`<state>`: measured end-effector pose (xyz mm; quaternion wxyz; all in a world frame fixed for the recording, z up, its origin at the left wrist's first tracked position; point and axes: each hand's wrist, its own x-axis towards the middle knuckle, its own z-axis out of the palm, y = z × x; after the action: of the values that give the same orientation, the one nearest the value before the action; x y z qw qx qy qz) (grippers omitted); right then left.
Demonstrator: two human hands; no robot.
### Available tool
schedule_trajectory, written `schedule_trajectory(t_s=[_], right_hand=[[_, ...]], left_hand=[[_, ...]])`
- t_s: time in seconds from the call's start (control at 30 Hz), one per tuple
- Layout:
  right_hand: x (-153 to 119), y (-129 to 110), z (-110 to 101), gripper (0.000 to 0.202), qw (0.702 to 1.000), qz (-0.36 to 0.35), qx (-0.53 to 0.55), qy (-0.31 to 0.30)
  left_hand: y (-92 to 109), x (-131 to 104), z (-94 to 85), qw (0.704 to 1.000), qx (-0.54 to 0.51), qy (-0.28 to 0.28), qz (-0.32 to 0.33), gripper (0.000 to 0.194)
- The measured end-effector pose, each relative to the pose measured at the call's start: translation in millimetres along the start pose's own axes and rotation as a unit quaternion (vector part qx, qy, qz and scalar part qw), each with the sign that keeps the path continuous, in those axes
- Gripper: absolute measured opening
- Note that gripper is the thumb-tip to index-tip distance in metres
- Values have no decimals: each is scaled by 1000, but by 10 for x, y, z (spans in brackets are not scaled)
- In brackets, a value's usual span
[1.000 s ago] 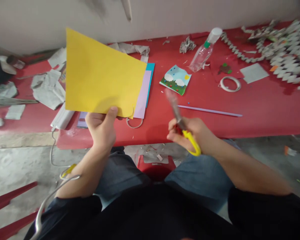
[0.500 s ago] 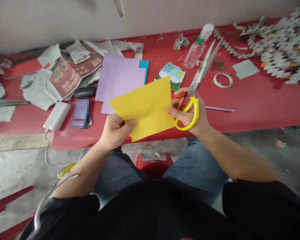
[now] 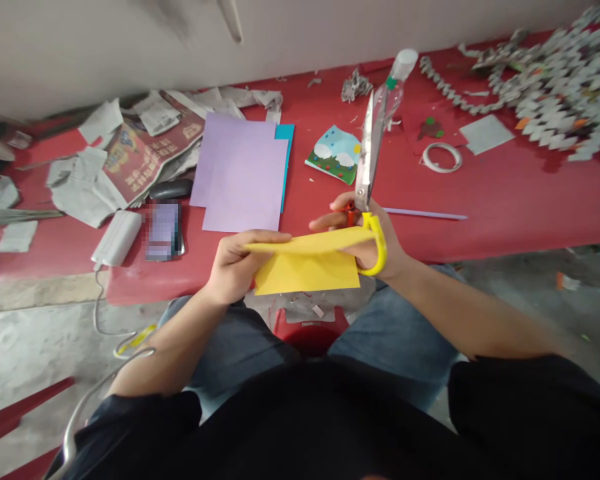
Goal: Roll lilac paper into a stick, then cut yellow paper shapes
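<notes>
A sheet of yellow paper (image 3: 307,272) is held between my two hands over the front edge of the table, its top part bent over toward me. My left hand (image 3: 235,263) is closed on its left end, fingers behind and thumb hidden by the fold. At the right end, my right hand (image 3: 380,247) grips the paper and also carries scissors (image 3: 367,157) with one yellow and one red handle. The blades point up and away, nearly together. Part of the right thumb is hidden behind the paper.
Purple sheets (image 3: 243,173) lie over a blue one (image 3: 286,133). Behind the scissors are a cloud picture (image 3: 334,155) and a clear bottle (image 3: 391,93). A purple stick (image 3: 425,214), white tape roll (image 3: 442,158), phone (image 3: 163,230), power bank (image 3: 117,239) and newspapers (image 3: 150,157) lie around.
The yellow paper was nearly flat and tilted; now its upper part is bent over toward me. The scissors have swung left to point more upright, with their blades closer together.
</notes>
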<state>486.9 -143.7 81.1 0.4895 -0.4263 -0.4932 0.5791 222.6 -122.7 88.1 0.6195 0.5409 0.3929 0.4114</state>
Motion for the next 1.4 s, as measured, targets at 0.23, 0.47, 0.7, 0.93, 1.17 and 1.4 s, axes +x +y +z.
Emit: schedule_trajectory(t_s=[0.23,0.47,0.7,0.93,1.17,1.4], right_hand=[[96,-123,-181,38,997,-62,6,41],[122,-202,-221,60,998,-17,-28,49],[114,-98,-118,64,997,40,16,65],[122,-54,-123,57,997,1,-18,73],[59,46,36,56,999,10,-23,37],[85,18,-22,59,999,8,-13,36]], left_hand=[[182,-43,4,997,-66,-12,-38,14],[141,-40,-19,999,-13,7,37,7],[43,-30,-195,976,166,-94,102,27],[122,200,-296,954,71,-287,-49,50],[-44,158,147,957,262,-122,-31,40],[-50,105,160,951,298,-84,-7,36]])
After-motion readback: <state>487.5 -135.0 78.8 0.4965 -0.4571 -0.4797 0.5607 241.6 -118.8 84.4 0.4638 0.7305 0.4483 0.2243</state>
